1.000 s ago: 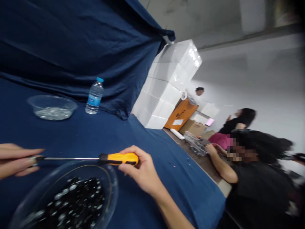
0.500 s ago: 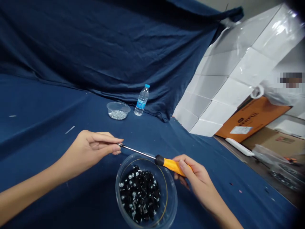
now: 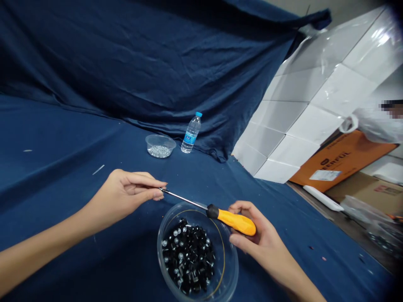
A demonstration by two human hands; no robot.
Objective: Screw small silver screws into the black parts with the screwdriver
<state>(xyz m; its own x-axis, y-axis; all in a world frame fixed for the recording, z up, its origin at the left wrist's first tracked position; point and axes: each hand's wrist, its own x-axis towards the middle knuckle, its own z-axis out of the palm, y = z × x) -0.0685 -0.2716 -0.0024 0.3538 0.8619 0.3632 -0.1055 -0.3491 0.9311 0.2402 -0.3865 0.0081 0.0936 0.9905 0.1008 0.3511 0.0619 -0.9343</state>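
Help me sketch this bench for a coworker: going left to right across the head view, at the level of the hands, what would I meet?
Left hand → clear bowl → right hand → white bar → clear plastic bag

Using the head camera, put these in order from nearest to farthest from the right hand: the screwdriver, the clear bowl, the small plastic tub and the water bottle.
1. Orange-handled screwdriver: in the right hand.
2. Clear bowl: just left of that hand, on the blue cloth.
3. Small plastic tub and water bottle: too close to call, side by side farther up the cloth.
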